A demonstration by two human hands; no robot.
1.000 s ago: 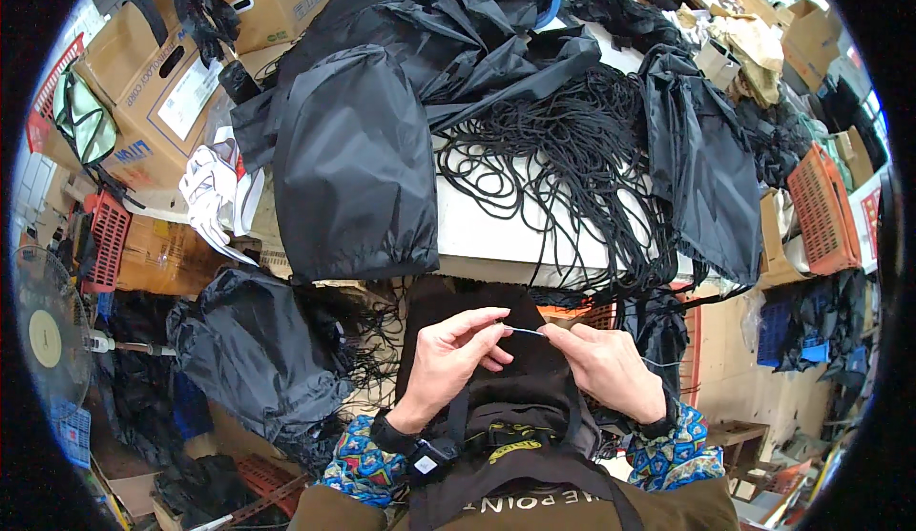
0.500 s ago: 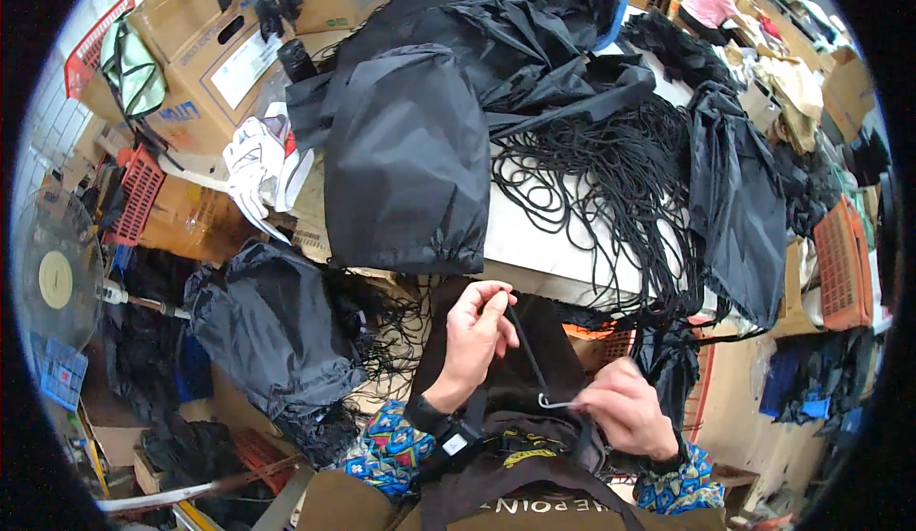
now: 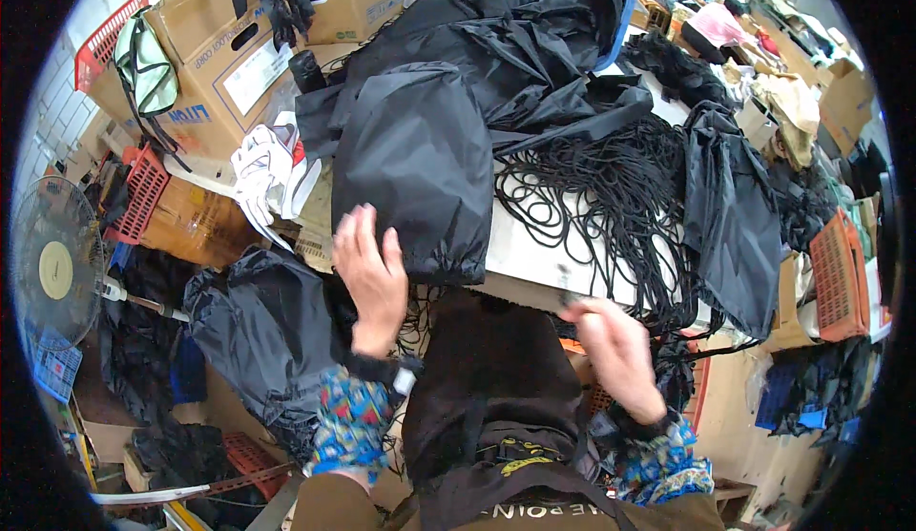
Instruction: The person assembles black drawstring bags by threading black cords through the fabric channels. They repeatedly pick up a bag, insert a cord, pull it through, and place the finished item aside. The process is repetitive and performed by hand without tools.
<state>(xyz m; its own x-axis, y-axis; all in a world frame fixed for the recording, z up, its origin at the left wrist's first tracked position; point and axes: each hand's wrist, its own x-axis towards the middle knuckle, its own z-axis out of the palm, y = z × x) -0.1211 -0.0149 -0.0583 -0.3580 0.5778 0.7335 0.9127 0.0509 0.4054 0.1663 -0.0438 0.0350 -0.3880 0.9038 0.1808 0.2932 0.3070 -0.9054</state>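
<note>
My left hand (image 3: 372, 273) is open, fingers spread, its fingertips on the lower left part of a black fabric bag (image 3: 415, 164). The bag lies flat at the table's near edge, its gathered hem toward me. Over the table edge to the right, my right hand (image 3: 613, 350) is closed around a thin metal hook tool (image 3: 566, 281), whose tip is smeared by motion. Whether a cord still hangs from the tool cannot be made out. Beyond my right hand, a heap of black cords (image 3: 620, 183) spreads across the white tabletop (image 3: 530, 278).
More black fabric (image 3: 506, 44) is piled behind the bag. Another black bag (image 3: 735, 216) hangs over the table's right side, and one (image 3: 267, 331) sits low at left. White gloves (image 3: 269, 173), a cardboard box (image 3: 215, 73) and a fan (image 3: 57, 264) stand left. Two people are far right.
My left hand has let go of the black cord, opened and moved left and up onto the bag. My right hand has swung up toward the table edge with the tool.
</note>
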